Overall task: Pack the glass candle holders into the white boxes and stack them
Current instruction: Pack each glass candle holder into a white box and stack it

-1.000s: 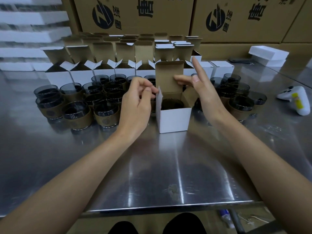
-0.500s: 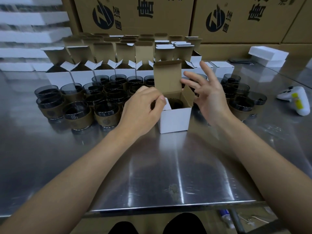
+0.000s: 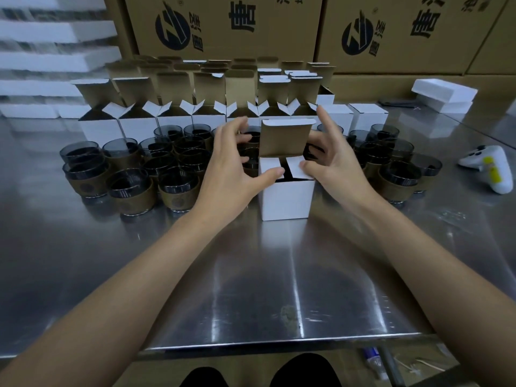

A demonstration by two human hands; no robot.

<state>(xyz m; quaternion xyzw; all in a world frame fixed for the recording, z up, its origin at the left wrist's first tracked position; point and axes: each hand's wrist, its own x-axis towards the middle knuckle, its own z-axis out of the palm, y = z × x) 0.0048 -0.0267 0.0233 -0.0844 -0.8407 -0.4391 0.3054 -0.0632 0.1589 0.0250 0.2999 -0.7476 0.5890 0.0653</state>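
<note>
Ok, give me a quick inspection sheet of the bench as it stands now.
Surface: steel table, glare streaks, a smudge near the front edge.
Job's things: box in front, side flaps folded in, lid upright; holders clustered left and right of it; open boxes in rows behind; shut boxes back right.
Clutter: white controller at right; foam blocks far right.
Grips: left grip thumb presses one flap, right grip thumb the other, fingers spread.
Cables: nothing seen.
Surroundings: brown cartons behind; white slabs stacked at left.
</note>
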